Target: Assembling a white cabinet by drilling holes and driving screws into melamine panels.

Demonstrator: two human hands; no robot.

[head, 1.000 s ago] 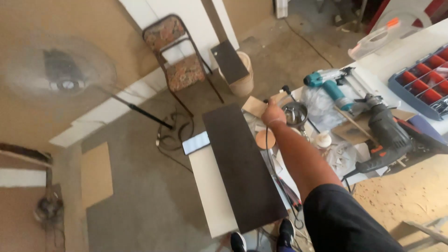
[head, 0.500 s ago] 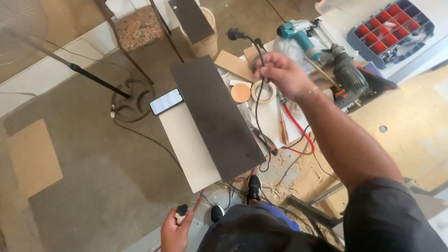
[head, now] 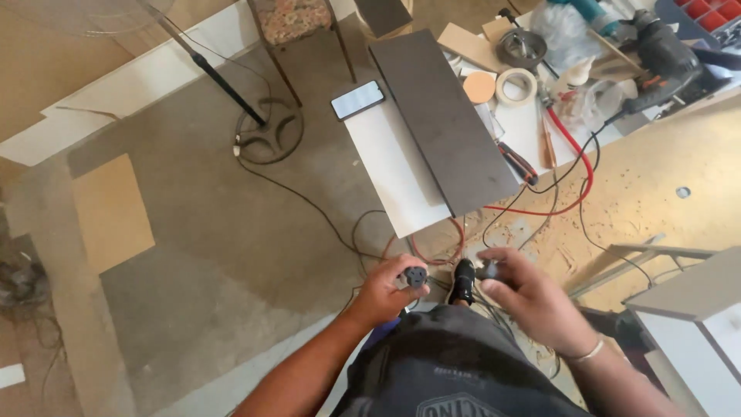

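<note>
In the head view, the right hand (head: 532,297), which half a second before had been stretched out over the desk (head: 386,154) near the roll of masking tape (head: 515,85), had come back in close to the body and now sat low in the frame, its fingers closed around a small dark plug (head: 488,270) with its cord trailing off toward the floor. The left hand (head: 386,292), earlier only just showing at the bottom edge with something small in it, had risen to meet it and was clamped on a dark socket end (head: 417,276) of a cable, its face with the holes turned upward. The two connectors were near each other at waist height but apart, with the person's black shoe (head: 463,279) showing between them, so the pair looked brought together for joining and not yet joined. The view itself had tipped down from the desk to the hands. On the desk the long dark board (head: 444,116) lay slanted across a white panel (head: 390,166), a phone (head: 357,100) at its far corner, a round wooden disc (head: 479,86) and a hole saw (head: 519,48) just beside the tape, and a power drill (head: 656,54) farther right. A red cable (head: 579,166) looped off the desk edge onto the sawdust-strewn floor (head: 231,232), where black cords (head: 309,202) ran toward the person's feet.
</note>
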